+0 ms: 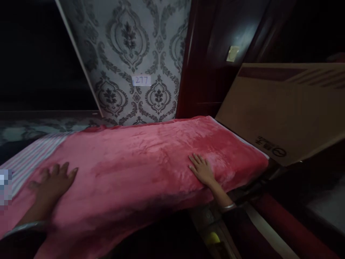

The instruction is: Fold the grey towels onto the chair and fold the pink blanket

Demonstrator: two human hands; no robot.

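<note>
A plush pink-red blanket (140, 158) covers a long flat surface and hangs over its front edge. On the left part of it rests my left hand (55, 181), fingers spread and holding nothing. Further right, my right hand (201, 169) lies flat with its fingers stretched out, touching the pile. The nap looks darker toward the right end and along the front. Striped cloth (40, 153) shows at the left end, beside the blanket's edge. Each wrist has a silvery bangle.
A large cardboard box (285, 111) stands against the right end. Behind are patterned wallpaper (129, 39) with a paper label (141, 80) reading 277, a dark screen (45, 57) and a dark red panel with a switch (233, 53). A yellow object (212, 237) sits below the front edge.
</note>
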